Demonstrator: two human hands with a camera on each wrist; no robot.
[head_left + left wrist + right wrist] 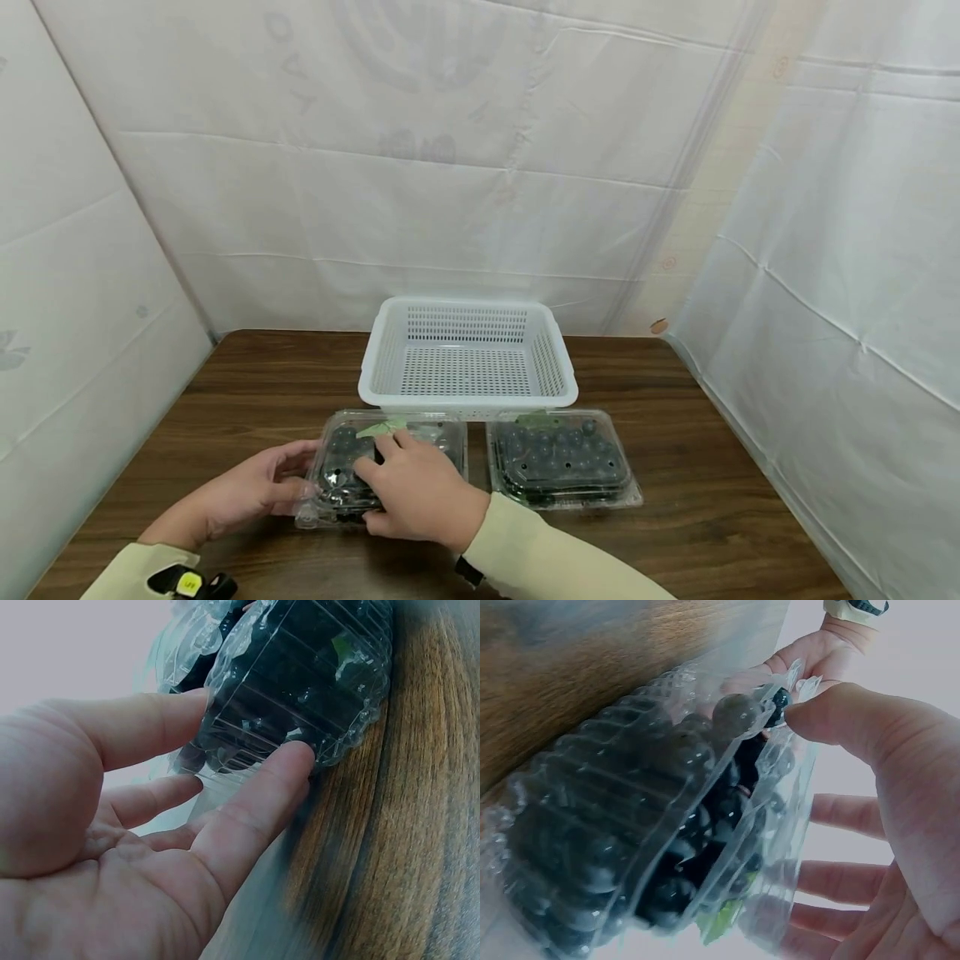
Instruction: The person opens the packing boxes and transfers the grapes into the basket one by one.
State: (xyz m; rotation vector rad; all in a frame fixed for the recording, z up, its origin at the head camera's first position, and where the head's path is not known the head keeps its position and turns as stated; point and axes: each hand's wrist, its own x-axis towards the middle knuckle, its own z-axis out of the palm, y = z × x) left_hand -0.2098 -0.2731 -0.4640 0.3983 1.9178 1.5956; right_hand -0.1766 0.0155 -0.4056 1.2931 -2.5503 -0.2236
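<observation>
Dark round grapes fill the left clear plastic box [346, 458], whose lid bears a green patch [382, 428]. My right hand [422, 492] reaches over this lid [799, 817]. Its fingers spread across the top while the thumb holds the near rim. In the right wrist view, grapes [697, 821] show in a gap between the clear rims. At the box's left end is my left hand [258, 483], its thumb and fingers mostly straight against the plastic. A second plastic box [567, 458] of dark grapes stands to the right, its lid down, touched by neither hand.
Behind both boxes stands a white slotted basket [465, 403] with nothing in it. Everything rests on a brown wood-grain table [697, 467]. White sheeting [450, 217] hangs at the back and on both sides.
</observation>
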